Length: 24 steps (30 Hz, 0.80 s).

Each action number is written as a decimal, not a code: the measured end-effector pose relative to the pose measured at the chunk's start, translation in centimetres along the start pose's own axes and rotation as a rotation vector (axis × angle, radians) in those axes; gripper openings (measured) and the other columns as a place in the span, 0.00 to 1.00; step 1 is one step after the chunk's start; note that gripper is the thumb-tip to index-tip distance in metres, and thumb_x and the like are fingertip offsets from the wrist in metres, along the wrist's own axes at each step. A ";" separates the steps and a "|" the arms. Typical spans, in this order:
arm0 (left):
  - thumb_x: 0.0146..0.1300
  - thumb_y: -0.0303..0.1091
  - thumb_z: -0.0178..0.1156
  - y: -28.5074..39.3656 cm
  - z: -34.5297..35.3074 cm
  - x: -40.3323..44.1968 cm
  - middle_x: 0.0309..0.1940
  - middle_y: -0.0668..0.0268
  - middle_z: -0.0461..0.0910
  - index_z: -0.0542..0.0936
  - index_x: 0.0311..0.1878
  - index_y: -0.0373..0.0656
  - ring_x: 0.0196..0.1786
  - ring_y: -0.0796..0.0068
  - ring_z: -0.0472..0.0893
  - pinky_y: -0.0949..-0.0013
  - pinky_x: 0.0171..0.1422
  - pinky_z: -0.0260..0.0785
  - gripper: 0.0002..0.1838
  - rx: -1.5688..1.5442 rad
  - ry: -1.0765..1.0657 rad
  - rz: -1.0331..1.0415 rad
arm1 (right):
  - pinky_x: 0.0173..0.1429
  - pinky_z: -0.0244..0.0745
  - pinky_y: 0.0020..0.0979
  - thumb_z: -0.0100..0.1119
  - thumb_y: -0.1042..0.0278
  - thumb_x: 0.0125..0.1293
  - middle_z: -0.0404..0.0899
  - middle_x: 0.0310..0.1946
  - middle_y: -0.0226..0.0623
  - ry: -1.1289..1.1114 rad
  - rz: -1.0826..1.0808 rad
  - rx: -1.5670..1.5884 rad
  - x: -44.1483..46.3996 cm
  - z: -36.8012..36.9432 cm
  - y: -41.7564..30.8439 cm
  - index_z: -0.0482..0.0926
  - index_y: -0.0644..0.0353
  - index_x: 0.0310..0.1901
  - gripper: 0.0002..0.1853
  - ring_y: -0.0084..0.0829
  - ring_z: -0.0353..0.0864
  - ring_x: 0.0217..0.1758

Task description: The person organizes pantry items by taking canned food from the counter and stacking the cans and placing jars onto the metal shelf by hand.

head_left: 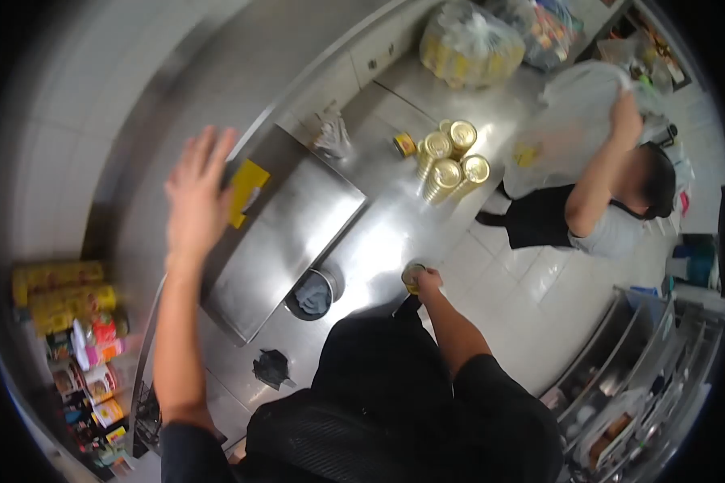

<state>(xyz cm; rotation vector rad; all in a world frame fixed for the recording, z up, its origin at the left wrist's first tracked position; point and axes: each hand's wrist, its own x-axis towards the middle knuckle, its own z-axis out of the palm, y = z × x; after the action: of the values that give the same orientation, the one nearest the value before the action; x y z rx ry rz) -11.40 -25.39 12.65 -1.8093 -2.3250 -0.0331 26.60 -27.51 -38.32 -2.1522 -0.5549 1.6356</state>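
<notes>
My left hand (pixel 197 193) is raised with the fingers stretched out, holding nothing. It is nearest to a yellow sheet (pixel 247 191) on the far end of a steel box (pixel 298 221); I cannot tell if they touch. Low in front of my body, my right hand (pixel 430 280) is closed around a can (pixel 412 276), mostly covered by the fingers. Several gold-lidded cans (pixel 445 175) stand in stacks on the steel counter (pixel 387 233). Beside them is a small can with a yellow label (pixel 404 145).
A co-worker (pixel 588 201) at the right holds up a large clear plastic bag (pixel 564 121). Full bags (pixel 469 48) sit at the back. A round bin (pixel 312 295) with grey cloth or plastic stands below the steel box. Packed goods (pixel 64 298) fill the left side; a rack (pixel 620 386) stands lower right.
</notes>
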 end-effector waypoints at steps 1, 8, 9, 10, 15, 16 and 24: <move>0.63 0.22 0.68 -0.3 0.7 0.1 0.84 0.66 0.60 0.64 0.83 0.67 0.85 0.51 0.59 0.38 0.81 0.56 0.47 0.016 0.020 -0.018 | 0.52 0.85 0.41 0.75 0.76 0.57 0.84 0.54 0.46 -0.103 -0.012 0.073 2.8 0.7 0.2 0.77 0.63 0.64 0.31 0.42 0.85 0.54; 0.60 0.15 0.65 0.0 1.2 0.3 0.81 0.64 0.66 0.69 0.81 0.61 0.82 0.55 0.66 0.53 0.81 0.59 0.46 -0.038 0.053 -0.019 | 0.63 0.73 0.46 0.66 0.71 0.65 0.78 0.65 0.35 -0.228 -0.049 0.146 10.3 2.8 -5.6 0.70 0.47 0.77 0.37 0.35 0.77 0.59; 0.60 0.13 0.64 -0.1 1.3 0.4 0.82 0.63 0.65 0.69 0.81 0.60 0.81 0.54 0.67 0.61 0.65 0.72 0.47 -0.020 0.082 0.034 | 0.63 0.71 0.47 0.64 0.69 0.67 0.77 0.65 0.33 -0.197 -0.027 0.159 10.5 2.1 -6.3 0.68 0.43 0.78 0.36 0.33 0.75 0.59; 0.60 0.10 0.62 -0.4 1.1 0.3 0.82 0.62 0.64 0.69 0.81 0.59 0.80 0.54 0.69 0.68 0.49 0.85 0.47 0.002 0.113 0.079 | 0.63 0.69 0.47 0.61 0.67 0.69 0.75 0.65 0.31 -0.173 -0.010 0.166 10.3 1.6 -6.9 0.67 0.40 0.79 0.36 0.31 0.74 0.59; 0.57 0.19 0.65 -0.5 0.7 -0.2 0.81 0.60 0.64 0.65 0.82 0.63 0.81 0.48 0.64 0.39 0.78 0.60 0.49 0.014 0.087 0.060 | 0.35 0.74 0.27 0.58 0.58 0.74 0.81 0.38 0.26 -0.593 -0.331 -0.087 8.9 -3.1 -2.0 0.83 0.55 0.57 0.16 0.23 0.78 0.36; 0.59 0.24 0.67 -0.2 0.1 -0.2 0.81 0.59 0.63 0.64 0.82 0.62 0.81 0.47 0.64 0.36 0.77 0.61 0.47 0.083 0.035 0.045 | 0.38 0.78 0.32 0.57 0.59 0.74 0.82 0.38 0.29 -0.633 -0.256 -0.106 7.4 -4.4 -1.1 0.82 0.57 0.57 0.16 0.25 0.80 0.38; 0.65 0.35 0.71 -1.1 0.2 -5.7 0.74 0.53 0.71 0.73 0.72 0.46 0.75 0.50 0.72 0.50 0.75 0.66 0.33 -0.572 0.713 0.016 | 0.42 0.81 0.31 0.63 0.74 0.71 0.85 0.39 0.34 -0.936 -0.583 -0.514 -16.7 3.5 -7.9 0.84 0.62 0.54 0.12 0.27 0.84 0.38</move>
<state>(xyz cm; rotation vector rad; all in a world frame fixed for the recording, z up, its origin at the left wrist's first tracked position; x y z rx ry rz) -11.16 -31.07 11.65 -1.6241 -1.8649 -1.2271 18.46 -29.34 -21.43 -1.1142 -1.8215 2.1839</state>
